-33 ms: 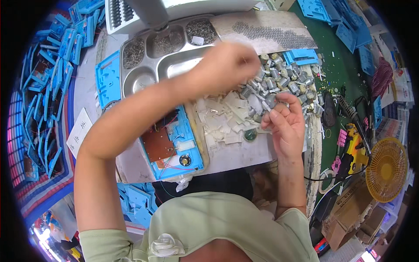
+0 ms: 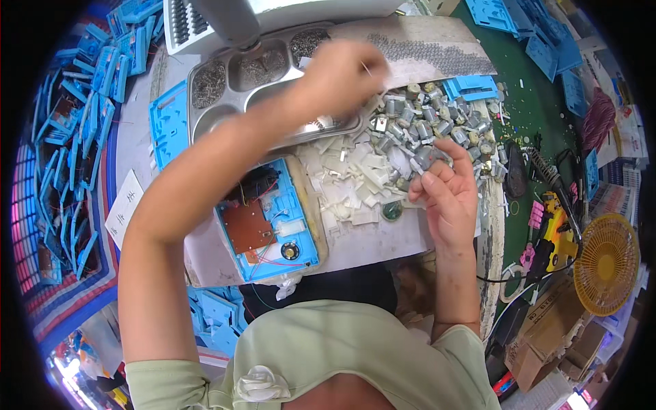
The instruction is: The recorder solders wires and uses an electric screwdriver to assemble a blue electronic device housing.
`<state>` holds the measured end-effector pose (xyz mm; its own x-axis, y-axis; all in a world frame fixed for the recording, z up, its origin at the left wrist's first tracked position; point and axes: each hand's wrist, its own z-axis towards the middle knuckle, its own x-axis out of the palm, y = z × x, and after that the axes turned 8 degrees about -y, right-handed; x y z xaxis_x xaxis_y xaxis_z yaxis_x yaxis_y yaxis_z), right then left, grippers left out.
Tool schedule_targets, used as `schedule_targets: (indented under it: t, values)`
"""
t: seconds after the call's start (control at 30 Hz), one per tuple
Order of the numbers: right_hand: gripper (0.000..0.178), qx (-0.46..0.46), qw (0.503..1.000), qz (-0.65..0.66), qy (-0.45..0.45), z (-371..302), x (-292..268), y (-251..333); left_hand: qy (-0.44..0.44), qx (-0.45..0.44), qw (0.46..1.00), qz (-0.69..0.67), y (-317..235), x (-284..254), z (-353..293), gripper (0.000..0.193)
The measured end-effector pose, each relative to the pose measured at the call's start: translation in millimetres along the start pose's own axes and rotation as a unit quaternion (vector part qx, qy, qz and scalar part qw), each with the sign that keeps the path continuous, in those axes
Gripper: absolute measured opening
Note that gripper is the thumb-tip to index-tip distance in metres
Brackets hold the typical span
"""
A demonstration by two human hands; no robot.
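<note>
My left hand (image 2: 345,78), blurred by motion, is raised over the right part of the metal tray (image 2: 229,126), its fingers curled. A thin pale sliver shows at its fingertips, too smeared to name. My right hand (image 2: 447,195) is closed in a pinch at the near edge of a heap of small grey motors (image 2: 437,113); what sits between thumb and fingers is hidden. One motor (image 2: 425,157) lies right by its fingertips. White plastic pieces (image 2: 362,171) are spread left of that hand. Nearer me lies an open blue casing (image 2: 307,239) with a brown circuit board (image 2: 247,225) and a round speaker (image 2: 290,251).
Small screws (image 2: 208,82) fill several tray compartments. A grey tool column (image 2: 229,24) stands over the tray. Tiny metal parts cover a board (image 2: 417,51) at the back. Blue casings (image 2: 96,116) are stacked far left. A soldering iron (image 2: 543,167) and yellow basket (image 2: 605,265) are at right.
My left hand has moved away from me and slightly left, off the motor heap's edge. My right hand has stayed almost still.
</note>
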<state>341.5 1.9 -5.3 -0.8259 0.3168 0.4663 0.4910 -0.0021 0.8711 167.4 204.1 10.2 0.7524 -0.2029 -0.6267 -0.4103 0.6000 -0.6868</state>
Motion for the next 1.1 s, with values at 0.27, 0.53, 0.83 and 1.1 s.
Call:
schedule_targets:
  t: [0.27,0.53,0.83,1.1]
  values:
    - [0.055,0.008,1.000,-0.018,0.016,-13,-6,6,-0.024,0.029,0.987,0.158,69,10,55,0.023]
    - [0.051,-0.001,0.998,-0.060,-0.023,-37,-29,18,-0.061,0.047,0.988,0.135,52,11,58,0.019]
    - [0.042,0.022,0.965,-0.259,0.021,-54,-36,12,-0.188,0.093,0.948,0.238,45,18,53,0.019]
    - [0.035,-0.082,0.823,-0.554,0.097,-39,-25,9,-0.038,-0.073,0.987,-0.141,-103,-53,-46,0.014]
